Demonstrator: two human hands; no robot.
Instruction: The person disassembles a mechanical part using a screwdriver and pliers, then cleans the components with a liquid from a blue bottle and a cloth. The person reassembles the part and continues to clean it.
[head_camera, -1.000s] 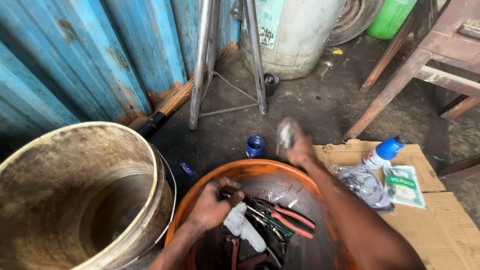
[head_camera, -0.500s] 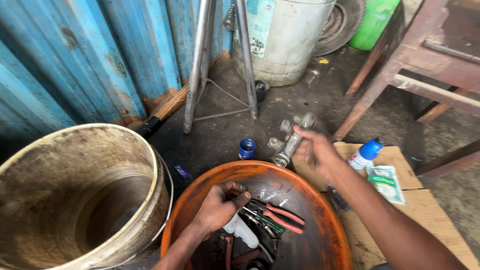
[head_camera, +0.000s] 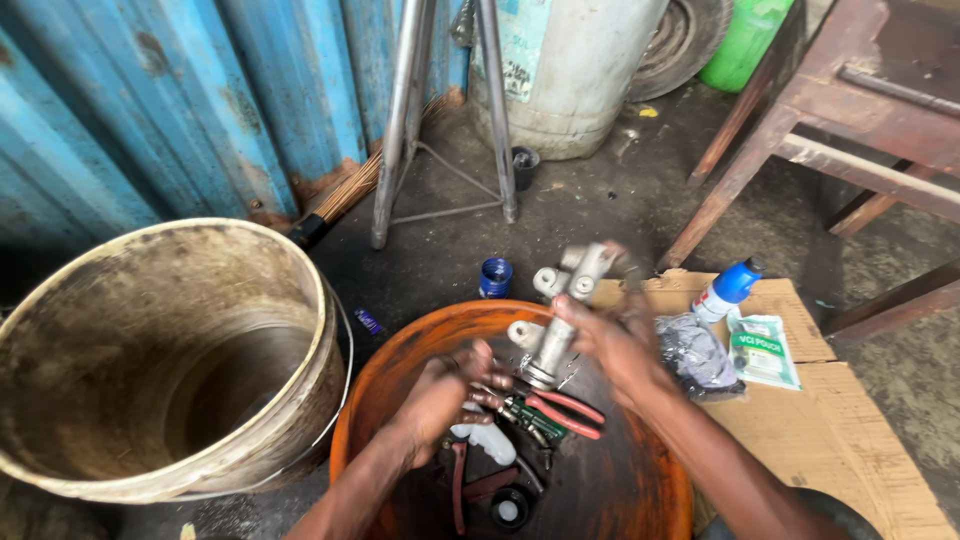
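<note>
My right hand holds a grey metal cylinder part with round ports, tilted above the orange basin. My left hand is just left of the part's lower end, fingers curled and blurred; I cannot see anything in it. Below the hands, inside the basin, lie red-handled pliers, a green-handled tool and a white plastic piece.
A large dirty bucket stands at the left. Cardboard at the right carries a blue-capped bottle, a grey bag and a green pouch. A small blue cap, metal stand legs, a drum and a wooden bench lie beyond.
My right hand has brought the metal part back down and in over the basin. My left hand has risen from the tools toward the part's lower end.
</note>
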